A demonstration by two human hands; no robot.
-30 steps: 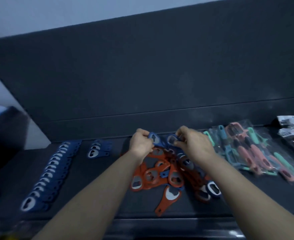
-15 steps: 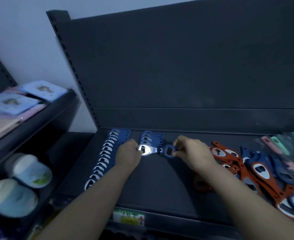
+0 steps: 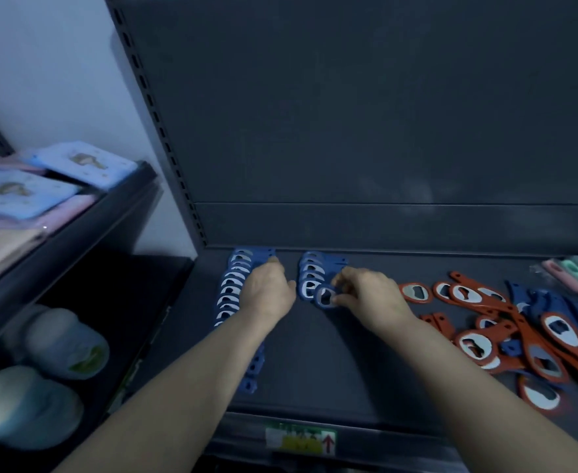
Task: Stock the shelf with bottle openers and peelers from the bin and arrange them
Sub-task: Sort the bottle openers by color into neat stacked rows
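Right hand [image 3: 371,295] grip clamped on blue bottle opener [image 3: 325,296], left hand [image 3: 267,291] grip apart, empty

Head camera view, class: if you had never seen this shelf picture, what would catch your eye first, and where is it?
Two bare hands meet mid-shelf: the right hand pinches a blue metal-headed bottle opener at the front of a short blue row, while the left hand rests on the long overlapping row of blue openers along the dark shelf's left side. At right lies a loose heap of orange-red openers.
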